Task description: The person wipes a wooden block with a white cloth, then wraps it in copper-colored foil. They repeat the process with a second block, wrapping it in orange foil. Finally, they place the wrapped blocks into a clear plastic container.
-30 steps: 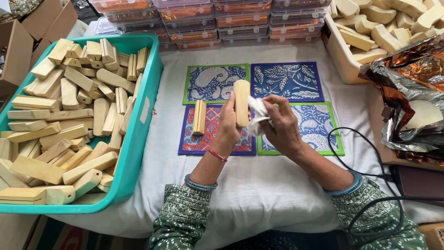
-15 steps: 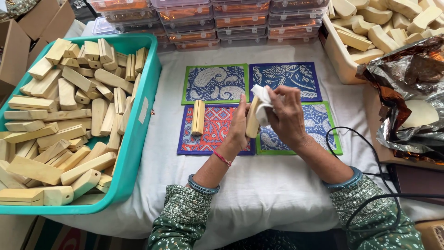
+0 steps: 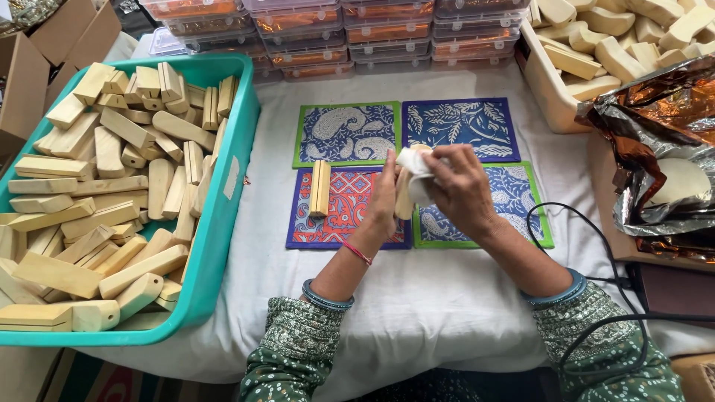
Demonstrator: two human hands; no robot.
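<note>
The left hand (image 3: 385,195) holds a wooden block (image 3: 403,195) upright above the table, with the fingers closed around its left side. The right hand (image 3: 456,187) grips a small white cloth (image 3: 414,165) and presses it against the top and the right side of the same block. So both hands are grasping, and the block is between them, over the place where the red mat (image 3: 347,208) meets the blue mat with green border (image 3: 514,205). The left wrist wears a thin red thread, and both sleeves are green with a small pattern.

A second wooden block (image 3: 320,187) lies on the red mat, just beside the left hand but not touching it. Behind these two mats lie two more mats, one with green border (image 3: 346,134) and one dark blue (image 3: 462,128). All four mats lie on a white tablecloth (image 3: 417,298).

At the left stands a teal plastic tray (image 3: 223,223), full of many pale wooden blocks in a loose pile. At the far right corner another box (image 3: 547,82) holds similar pale pieces. Near the right edge lies a crumpled shiny foil bag (image 3: 655,149). A black cable (image 3: 596,275) runs over the cloth near the right forearm. Along the back edge stand clear plastic boxes (image 3: 313,22) with orange contents, and cardboard boxes (image 3: 45,59) are at the far left.
</note>
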